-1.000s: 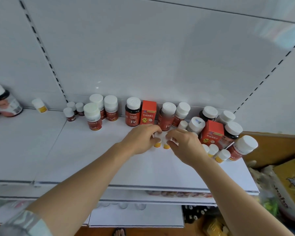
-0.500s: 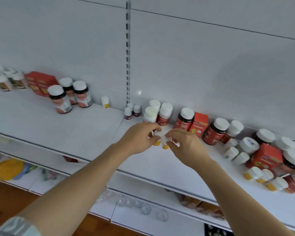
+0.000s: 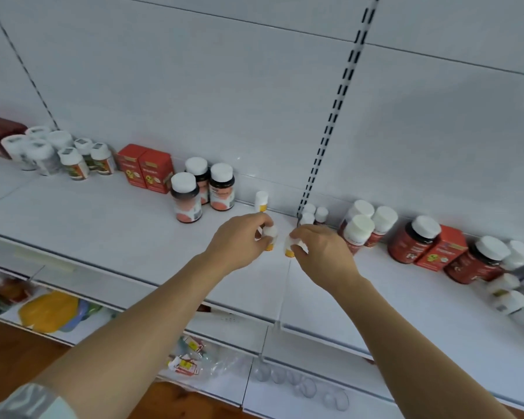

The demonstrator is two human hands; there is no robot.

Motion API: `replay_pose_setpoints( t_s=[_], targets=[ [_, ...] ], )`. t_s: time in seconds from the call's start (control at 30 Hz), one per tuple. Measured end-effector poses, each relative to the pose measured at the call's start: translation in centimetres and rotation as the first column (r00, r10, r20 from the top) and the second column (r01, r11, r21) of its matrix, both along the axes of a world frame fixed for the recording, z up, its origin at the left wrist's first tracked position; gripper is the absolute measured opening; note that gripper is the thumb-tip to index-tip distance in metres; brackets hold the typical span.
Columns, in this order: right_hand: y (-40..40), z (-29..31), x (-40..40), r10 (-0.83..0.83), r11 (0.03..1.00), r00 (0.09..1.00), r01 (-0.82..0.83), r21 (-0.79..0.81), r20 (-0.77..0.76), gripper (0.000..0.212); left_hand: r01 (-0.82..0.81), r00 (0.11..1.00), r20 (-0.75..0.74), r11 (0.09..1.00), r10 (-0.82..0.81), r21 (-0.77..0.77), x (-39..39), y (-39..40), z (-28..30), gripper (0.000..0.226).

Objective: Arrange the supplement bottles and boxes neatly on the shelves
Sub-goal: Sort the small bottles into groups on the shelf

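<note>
With each hand pinching a small yellow-banded bottle, left hand (image 3: 239, 240) and right hand (image 3: 321, 252), you've left the right-side bottles (image 3: 478, 261) jumbled.

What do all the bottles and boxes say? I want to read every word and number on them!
None can be read.
Red boxes: yellow picture and print, too blurred.
Dark bottles: orange labels, blurred.
Big red bottle: white patch, too small to read.
White bottles far left: printed labels and caps, too small.
Tiny yellow-bottomed bottles in the left hand and right hand: no readable print.
</note>
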State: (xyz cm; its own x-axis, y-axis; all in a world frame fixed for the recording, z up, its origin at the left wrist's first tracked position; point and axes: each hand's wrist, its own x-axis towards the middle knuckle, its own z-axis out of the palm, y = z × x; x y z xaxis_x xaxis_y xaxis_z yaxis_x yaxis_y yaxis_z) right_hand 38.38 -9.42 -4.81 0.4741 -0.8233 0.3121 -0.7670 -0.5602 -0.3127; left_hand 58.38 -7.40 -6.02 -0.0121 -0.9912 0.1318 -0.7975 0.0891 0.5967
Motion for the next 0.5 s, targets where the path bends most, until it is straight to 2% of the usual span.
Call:
replay_pose_setpoints(
  t_s=[0.13, 0.33, 0.5],
  targets=[
    [-2.8, -0.3, 2.2, -0.060, 0.997, 0.998, 0.059, 0.041, 0.030, 0.022, -0.055, 0.998, 0.011, 0.998, 0.055, 0.029, 2.4, -2.2, -0.9, 0.021],
    [-7.6, -1.4, 4.7, -0.064, 0.996, 0.996, 0.061, 0.063, 0.056, 0.020, -0.090, 0.995, 0.045, 0.995, 0.087, 0.051, 3.8, -6.1, -2.5, 0.026],
    [-11.1, -2.6, 6.0, -0.061, 0.993, 0.998, 0.060, 0.097, 0.006, 0.018, -0.087, 0.994, 0.063, 0.996, 0.086, 0.024, 4.1, -8.6, -4.0, 0.026]
  ],
)
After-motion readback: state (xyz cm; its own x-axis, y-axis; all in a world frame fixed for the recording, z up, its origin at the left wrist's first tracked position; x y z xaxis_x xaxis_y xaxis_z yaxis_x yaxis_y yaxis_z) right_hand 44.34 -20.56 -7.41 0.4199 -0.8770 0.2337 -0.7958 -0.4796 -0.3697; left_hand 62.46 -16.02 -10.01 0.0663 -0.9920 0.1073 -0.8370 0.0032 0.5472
